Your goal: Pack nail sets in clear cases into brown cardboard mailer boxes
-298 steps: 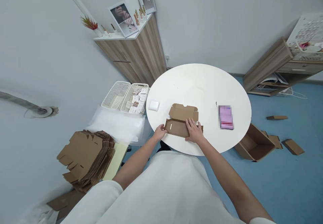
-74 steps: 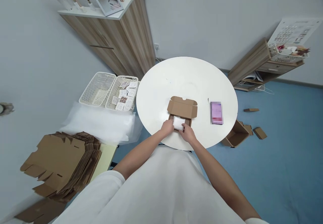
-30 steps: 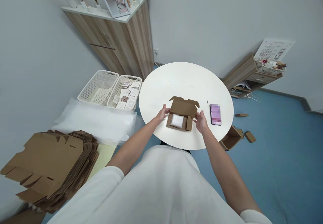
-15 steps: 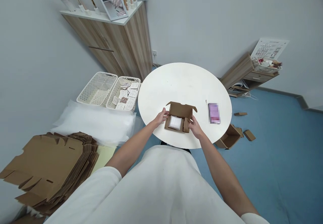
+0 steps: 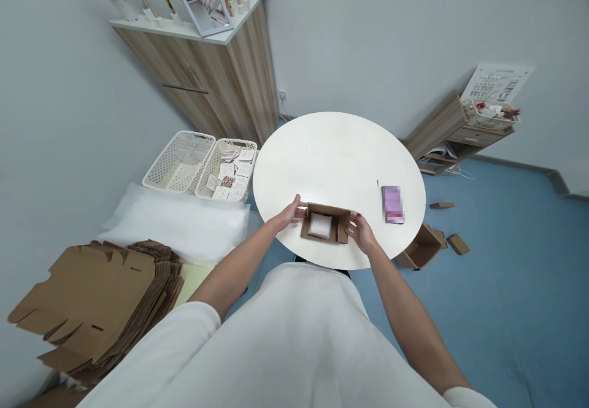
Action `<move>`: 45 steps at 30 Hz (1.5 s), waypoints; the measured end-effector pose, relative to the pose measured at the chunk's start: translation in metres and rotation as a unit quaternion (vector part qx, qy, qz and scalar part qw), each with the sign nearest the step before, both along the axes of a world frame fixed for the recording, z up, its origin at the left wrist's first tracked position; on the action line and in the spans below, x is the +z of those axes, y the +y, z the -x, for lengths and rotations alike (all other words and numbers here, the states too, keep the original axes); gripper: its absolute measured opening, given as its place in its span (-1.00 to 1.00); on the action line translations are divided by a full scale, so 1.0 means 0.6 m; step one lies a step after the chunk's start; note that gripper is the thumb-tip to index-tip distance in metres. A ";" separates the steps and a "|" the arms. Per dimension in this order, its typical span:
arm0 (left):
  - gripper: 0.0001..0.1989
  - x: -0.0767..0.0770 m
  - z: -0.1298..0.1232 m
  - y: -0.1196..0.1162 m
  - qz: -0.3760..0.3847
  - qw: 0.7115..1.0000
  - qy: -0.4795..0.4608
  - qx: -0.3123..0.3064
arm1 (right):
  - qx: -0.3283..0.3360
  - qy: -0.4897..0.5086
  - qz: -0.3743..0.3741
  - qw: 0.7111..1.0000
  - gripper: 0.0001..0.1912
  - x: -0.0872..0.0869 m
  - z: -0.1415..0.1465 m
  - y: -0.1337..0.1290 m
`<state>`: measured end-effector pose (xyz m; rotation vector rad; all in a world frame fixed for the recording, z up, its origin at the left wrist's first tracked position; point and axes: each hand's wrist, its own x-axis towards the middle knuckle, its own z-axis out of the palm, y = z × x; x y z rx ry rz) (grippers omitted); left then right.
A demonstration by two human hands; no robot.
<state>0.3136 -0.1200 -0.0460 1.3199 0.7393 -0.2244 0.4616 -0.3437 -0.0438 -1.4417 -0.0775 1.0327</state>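
Observation:
On the round white table [image 5: 338,150], close to its front edge, a small brown cardboard box [image 5: 326,240] stands with its lid raised. A white wrapped packet [image 5: 320,226] lies inside, toward the left. My left hand [image 5: 291,213] grips the box's left back corner, thumb up and fingers against the side. At the right back corner, my right hand [image 5: 361,233] has its fingers on the lid's edge and the box side. Some of the fingertips are hidden behind cardboard.
A purple pixelated packet [image 5: 392,204] lies on the table's right. Two white baskets [image 5: 205,169], white wrapping sheets [image 5: 184,221] and a stack of flat cardboard boxes [image 5: 105,297] are on the left. An open carton [image 5: 421,248] and small brown boxes [image 5: 458,244] are on the floor.
The lid has swung forward from leaning back to nearly upright over the box. My hands have moved with it, the right one slightly to the right.

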 end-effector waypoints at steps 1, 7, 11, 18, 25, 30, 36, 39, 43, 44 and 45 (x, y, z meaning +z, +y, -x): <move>-0.26 0.001 0.001 -0.001 -0.006 1.000 0.004 -0.003 | 0.000 -0.007 0.011 1.000 -0.63 -0.001 0.001 0.000; -0.36 0.009 0.003 -0.007 -0.015 1.000 0.005 0.006 | -0.001 0.007 -0.012 1.000 -0.37 -0.007 -0.003 -0.006; -0.43 0.016 0.005 -0.011 -0.038 0.999 0.006 0.006 | 0.019 0.006 0.029 0.999 -0.42 -0.010 -0.010 -0.005; -0.57 0.020 0.003 -0.025 -0.049 0.999 -0.012 0.011 | 0.001 -0.007 0.076 0.997 -0.67 -0.012 -0.011 0.007; -0.57 0.016 0.005 -0.030 -0.029 0.999 -0.013 0.035 | 0.001 0.018 0.075 0.997 -0.63 -0.012 -0.010 0.015; -0.61 0.002 0.003 -0.032 -0.059 0.997 -0.018 0.046 | -0.007 0.009 0.061 0.998 -0.63 -0.019 -0.005 0.014; -0.61 -0.013 0.002 -0.034 -0.120 0.992 -0.017 0.042 | -0.058 0.027 0.037 0.997 -0.62 -0.026 0.009 0.020; -0.61 -0.016 0.003 -0.033 -0.132 0.990 -0.017 0.041 | -0.087 0.028 0.029 0.995 -0.62 -0.028 0.013 0.025; -0.58 -0.018 0.007 -0.031 -0.143 0.989 -0.014 0.041 | -0.083 0.014 0.008 0.996 -0.62 -0.030 0.015 0.025; -0.57 -0.019 0.008 -0.032 -0.145 0.988 -0.015 0.042 | -0.077 0.008 0.005 0.997 -0.62 -0.030 0.015 0.024; -0.57 -0.020 0.008 -0.032 -0.148 0.988 -0.017 0.044 | -0.071 0.000 0.006 0.997 -0.62 -0.031 0.015 0.022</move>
